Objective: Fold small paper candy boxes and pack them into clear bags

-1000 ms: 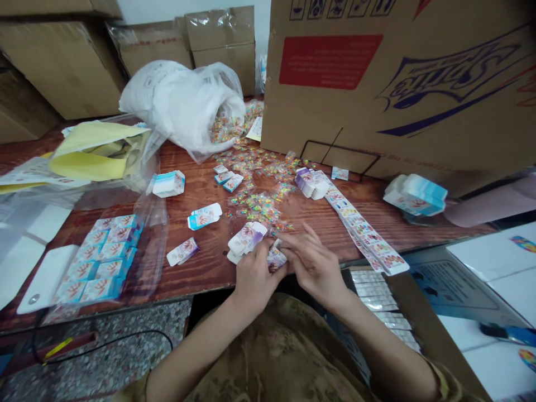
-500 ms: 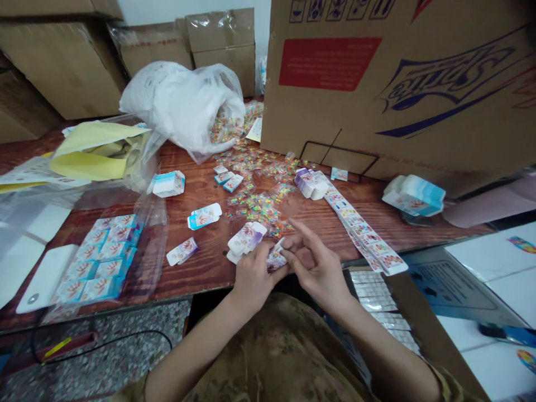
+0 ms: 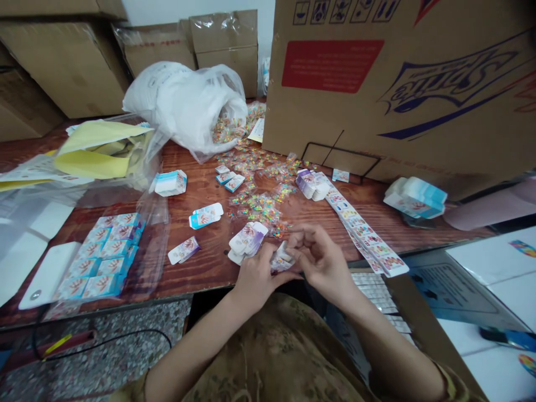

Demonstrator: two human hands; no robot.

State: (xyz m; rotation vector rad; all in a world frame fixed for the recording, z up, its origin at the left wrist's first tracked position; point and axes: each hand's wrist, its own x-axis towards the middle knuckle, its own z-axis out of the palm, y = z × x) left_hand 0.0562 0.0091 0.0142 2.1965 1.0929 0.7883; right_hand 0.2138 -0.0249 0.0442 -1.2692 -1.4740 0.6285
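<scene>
My left hand (image 3: 256,277) grips a small printed carton (image 3: 280,260) just above the table's front edge, thumb and fingers around it. At the carton's right end, my right hand (image 3: 320,262) has its fingers curled in and pressed together against the white flaps. What lies between those right fingertips is partly hidden. Beside my left hand lies a stack of flat purple-and-white cartons (image 3: 248,239). Past my hands, small clear packets of coloured pieces (image 3: 262,205) are scattered over the wood.
A white plastic bag (image 3: 184,106) spills packets at the back. Finished-looking blue cartons (image 3: 103,254) stand in rows at left. A printed card strip (image 3: 365,229), a purple carton bundle (image 3: 312,184) and a blue carton stack (image 3: 414,198) lie rightward. A big cardboard box (image 3: 326,117) stands behind.
My right hand's fingers have curled in closer over the carton's end. The carton has tilted, showing more of its white flaps. The view has shifted slightly.
</scene>
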